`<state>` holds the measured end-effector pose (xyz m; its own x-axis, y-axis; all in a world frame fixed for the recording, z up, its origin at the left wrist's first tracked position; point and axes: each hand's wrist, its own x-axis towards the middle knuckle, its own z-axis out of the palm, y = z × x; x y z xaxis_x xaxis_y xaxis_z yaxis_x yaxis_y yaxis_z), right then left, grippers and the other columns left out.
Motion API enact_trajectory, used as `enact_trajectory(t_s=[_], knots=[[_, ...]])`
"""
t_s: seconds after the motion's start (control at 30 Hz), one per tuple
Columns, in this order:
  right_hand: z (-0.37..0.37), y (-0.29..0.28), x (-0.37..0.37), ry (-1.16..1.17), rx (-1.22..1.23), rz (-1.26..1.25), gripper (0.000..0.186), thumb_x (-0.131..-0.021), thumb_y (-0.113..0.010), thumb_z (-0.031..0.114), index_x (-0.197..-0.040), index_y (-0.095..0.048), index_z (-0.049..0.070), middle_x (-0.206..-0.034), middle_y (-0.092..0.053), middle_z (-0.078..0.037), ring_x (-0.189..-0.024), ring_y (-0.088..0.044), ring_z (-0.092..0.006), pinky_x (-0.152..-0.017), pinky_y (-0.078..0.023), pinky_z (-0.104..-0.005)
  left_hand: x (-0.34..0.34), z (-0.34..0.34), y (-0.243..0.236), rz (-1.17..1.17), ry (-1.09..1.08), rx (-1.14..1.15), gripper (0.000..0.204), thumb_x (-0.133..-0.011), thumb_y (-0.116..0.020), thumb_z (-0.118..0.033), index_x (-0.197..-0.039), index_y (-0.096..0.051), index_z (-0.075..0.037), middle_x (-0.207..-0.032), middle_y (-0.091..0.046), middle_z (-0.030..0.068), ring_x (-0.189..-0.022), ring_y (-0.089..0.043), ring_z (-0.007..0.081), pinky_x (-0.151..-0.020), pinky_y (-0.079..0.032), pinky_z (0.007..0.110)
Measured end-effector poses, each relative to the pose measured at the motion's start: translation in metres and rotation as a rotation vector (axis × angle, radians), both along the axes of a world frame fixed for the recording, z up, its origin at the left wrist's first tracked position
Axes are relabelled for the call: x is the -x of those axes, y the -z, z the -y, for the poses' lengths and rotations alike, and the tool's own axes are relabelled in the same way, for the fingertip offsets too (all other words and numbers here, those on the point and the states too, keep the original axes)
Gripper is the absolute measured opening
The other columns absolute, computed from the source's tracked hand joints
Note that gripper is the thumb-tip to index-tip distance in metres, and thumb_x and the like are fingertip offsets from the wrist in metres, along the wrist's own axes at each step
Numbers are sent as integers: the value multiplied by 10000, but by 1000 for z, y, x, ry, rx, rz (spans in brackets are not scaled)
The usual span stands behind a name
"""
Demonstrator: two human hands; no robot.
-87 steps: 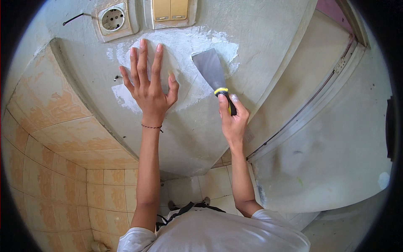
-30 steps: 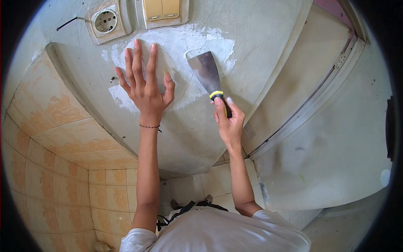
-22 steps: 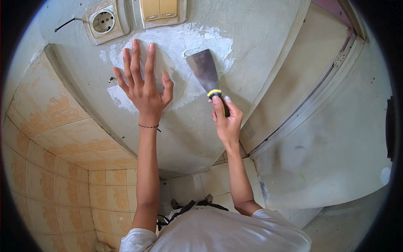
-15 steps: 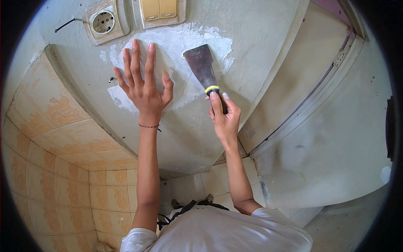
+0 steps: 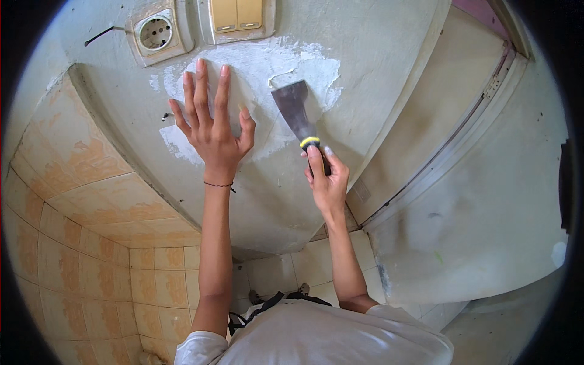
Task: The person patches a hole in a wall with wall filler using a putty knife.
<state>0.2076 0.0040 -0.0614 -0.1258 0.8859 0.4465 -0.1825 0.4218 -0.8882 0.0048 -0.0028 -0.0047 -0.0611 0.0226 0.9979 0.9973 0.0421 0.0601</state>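
My right hand (image 5: 329, 185) is wrapped round the dark handle of a putty knife (image 5: 294, 106), which has a wide grey blade and a yellow collar. The blade points up and to the left over a white filler patch (image 5: 255, 61) on the pale wall (image 5: 267, 207). A thin raised line of filler lies just above the blade's edge. Whether the edge touches the wall, I cannot tell. To its left, my left hand (image 5: 214, 137) rests on the wall with fingers spread, covering part of the patch and holding nothing.
Above the patch are a round wall socket (image 5: 154, 33) and a double light switch (image 5: 238, 17). A black nail or hook (image 5: 100, 35) sticks out at the left, and a small dark plug (image 5: 165, 116) sits beside my left hand. Orange-patterned tiles (image 5: 91, 152) cover the lower left; a door frame (image 5: 450, 134) stands right.
The putty knife in my right hand has moved down the wall, away from the thin ridge of filler. My left hand stays spread on the wall; the view has shifted slightly.
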Motion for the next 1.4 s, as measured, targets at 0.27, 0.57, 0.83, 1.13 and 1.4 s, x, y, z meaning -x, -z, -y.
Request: enact_trajectory(t_s=[0.27,0.57,0.83,1.13,1.4], knots=[[-7,-3,14,-46,-40,-7,311,-1055,-655,285,-1028,-705,-21,-826,-675,-25,-563,-493,-35,-458,-330,-221,0,-2,0,1,4,-5,597,-922,-521,-341,-1499,-588,-204,-1609,-485,100,-1536,-365,288,-1295,-61,495],[13,-17,21,-54,64,-98,333,-1065,-638,279,-905,-679,-11,-619,-505,32,-536,-449,-38,-473,-318,-240,-1,-1,-1,1,-1,7,604,-918,-520,-334,-1505,-583,-208,-1612,-482,100,-1538,-361,289,-1294,-56,492],[17,1,22,22,62,-98,370,-1079,-603,353,-970,-688,10,-615,-478,50,-526,-440,-27,-452,-282,-219,-1,0,0,-4,14,3,605,-917,-519,-328,-1506,-582,-204,-1618,-474,102,-1540,-358,290,-1294,-54,493],[13,-2,16,-8,55,-67,338,-1072,-622,319,-992,-688,-4,-805,-652,1,-544,-460,-20,-444,-289,-214,0,0,0,-2,-3,16,609,-914,-524,-333,-1506,-581,-202,-1620,-471,104,-1541,-355,292,-1295,-56,497],[14,-13,17,-7,36,-37,327,-1066,-635,286,-979,-696,-23,-745,-603,2,-546,-455,-33,-466,-313,-236,0,0,0,1,5,15,610,-912,-524,-328,-1506,-580,-201,-1617,-475,104,-1542,-353,295,-1295,-56,500]])
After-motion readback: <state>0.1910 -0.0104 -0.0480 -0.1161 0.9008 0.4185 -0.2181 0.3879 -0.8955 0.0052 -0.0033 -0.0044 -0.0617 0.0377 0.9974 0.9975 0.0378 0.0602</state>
